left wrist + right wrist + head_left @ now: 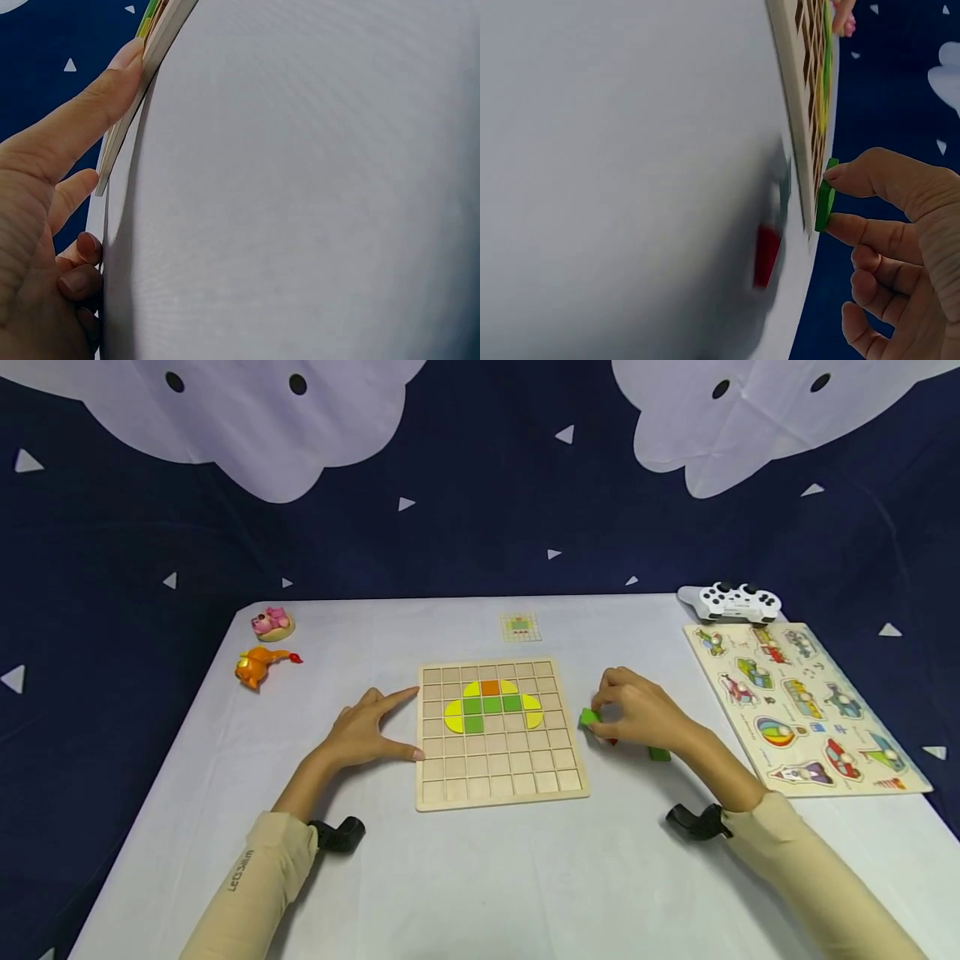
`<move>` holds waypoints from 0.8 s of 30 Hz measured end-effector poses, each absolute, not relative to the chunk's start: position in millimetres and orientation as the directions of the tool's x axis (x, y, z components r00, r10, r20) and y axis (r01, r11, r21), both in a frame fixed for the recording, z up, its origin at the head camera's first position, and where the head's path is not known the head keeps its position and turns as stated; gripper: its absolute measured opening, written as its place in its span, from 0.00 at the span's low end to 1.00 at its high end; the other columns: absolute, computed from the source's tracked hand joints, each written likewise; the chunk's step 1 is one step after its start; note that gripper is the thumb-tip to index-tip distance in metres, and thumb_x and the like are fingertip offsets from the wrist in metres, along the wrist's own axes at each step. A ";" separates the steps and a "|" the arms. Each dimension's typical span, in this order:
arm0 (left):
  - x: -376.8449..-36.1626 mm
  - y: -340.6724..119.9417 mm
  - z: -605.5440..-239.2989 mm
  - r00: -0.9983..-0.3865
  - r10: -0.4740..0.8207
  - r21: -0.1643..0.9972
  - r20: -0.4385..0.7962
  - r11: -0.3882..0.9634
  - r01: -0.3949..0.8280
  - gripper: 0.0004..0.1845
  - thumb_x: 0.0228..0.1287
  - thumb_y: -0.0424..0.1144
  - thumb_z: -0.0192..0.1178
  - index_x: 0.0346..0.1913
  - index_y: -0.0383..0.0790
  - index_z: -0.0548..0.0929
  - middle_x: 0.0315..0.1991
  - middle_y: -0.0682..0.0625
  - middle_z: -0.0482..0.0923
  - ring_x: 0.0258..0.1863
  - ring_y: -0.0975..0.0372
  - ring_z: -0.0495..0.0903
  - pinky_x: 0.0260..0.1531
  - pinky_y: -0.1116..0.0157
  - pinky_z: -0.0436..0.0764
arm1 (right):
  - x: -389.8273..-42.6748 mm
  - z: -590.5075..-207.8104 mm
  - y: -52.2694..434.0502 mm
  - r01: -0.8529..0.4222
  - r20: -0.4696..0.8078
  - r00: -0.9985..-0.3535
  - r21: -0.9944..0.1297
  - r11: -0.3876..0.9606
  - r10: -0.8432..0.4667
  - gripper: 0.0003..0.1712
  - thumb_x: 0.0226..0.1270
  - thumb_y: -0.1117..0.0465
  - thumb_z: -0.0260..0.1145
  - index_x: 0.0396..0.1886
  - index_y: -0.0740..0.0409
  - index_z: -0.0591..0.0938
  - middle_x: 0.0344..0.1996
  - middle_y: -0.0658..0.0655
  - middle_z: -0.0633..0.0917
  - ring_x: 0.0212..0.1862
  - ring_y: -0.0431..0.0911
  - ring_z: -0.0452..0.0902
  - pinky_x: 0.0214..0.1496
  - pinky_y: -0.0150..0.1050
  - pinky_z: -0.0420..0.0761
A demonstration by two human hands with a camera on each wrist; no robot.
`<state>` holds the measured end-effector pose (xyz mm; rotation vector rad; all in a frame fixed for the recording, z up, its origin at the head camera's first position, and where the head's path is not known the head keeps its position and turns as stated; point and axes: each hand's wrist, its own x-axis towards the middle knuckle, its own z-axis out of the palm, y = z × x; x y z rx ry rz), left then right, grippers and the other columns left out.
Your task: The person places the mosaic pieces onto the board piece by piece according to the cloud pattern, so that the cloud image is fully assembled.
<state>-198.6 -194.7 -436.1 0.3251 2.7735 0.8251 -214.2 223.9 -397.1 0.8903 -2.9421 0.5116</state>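
A square wooden grid board point(498, 768) lies on the white table. Yellow rounded pieces point(453, 716), several green squares point(491, 704) and one orange square point(490, 687) sit in its upper cells. My left hand point(360, 732) is at the board's left side, thumb and index finger stretched apart against its edge. To the right of the board, my right hand point(641, 710) pinches a green block point(826, 199) between thumb and index finger. Below that hand a red block point(766, 255) lies on the table, mostly hidden in the head view. Another green block point(660, 754) rests beneath the wrist.
Behind the board lies a small pattern card point(520, 627). At right are a picture puzzle board point(780, 710) and a white game controller point(731, 602). An orange toy figure point(257, 666) and a pink one point(273, 623) stand at the far left.
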 end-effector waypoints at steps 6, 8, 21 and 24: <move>-198.6 -195.6 -436.9 -0.949 0.274 0.556 -0.154 0.818 0.146 0.57 0.38 0.64 0.77 0.76 0.57 0.64 0.44 0.45 0.69 0.38 0.55 0.68 0.44 0.56 0.64 | -216.9 -396.3 199.4 -0.595 0.127 -0.799 -0.305 0.744 -0.587 0.11 0.47 0.56 0.78 0.30 0.56 0.89 0.33 0.51 0.78 0.41 0.44 0.70 0.43 0.44 0.75; -198.4 -196.3 -437.5 -0.949 0.277 0.557 -0.150 0.817 0.150 0.57 0.38 0.64 0.77 0.76 0.57 0.64 0.43 0.45 0.69 0.38 0.55 0.68 0.43 0.57 0.63 | -217.8 -396.7 191.5 -0.605 0.127 -0.790 -0.313 0.732 -0.599 0.11 0.47 0.56 0.79 0.30 0.55 0.89 0.33 0.50 0.78 0.41 0.44 0.70 0.43 0.43 0.74; -198.8 -196.9 -439.0 -0.949 0.286 0.557 -0.134 0.814 0.166 0.57 0.38 0.64 0.77 0.75 0.57 0.65 0.42 0.46 0.69 0.36 0.56 0.67 0.42 0.58 0.62 | -220.8 -391.9 149.4 -0.691 0.136 -0.715 -0.294 0.661 -0.686 0.13 0.50 0.55 0.77 0.31 0.58 0.89 0.32 0.50 0.76 0.38 0.44 0.69 0.46 0.42 0.75; -199.3 -196.6 -438.8 -0.949 0.285 0.556 -0.135 0.814 0.166 0.57 0.38 0.64 0.77 0.75 0.57 0.65 0.42 0.46 0.69 0.37 0.56 0.67 0.43 0.58 0.62 | -222.7 -392.9 143.7 -0.706 0.139 -0.699 -0.286 0.647 -0.702 0.12 0.50 0.55 0.76 0.31 0.58 0.89 0.31 0.50 0.76 0.38 0.44 0.68 0.50 0.44 0.76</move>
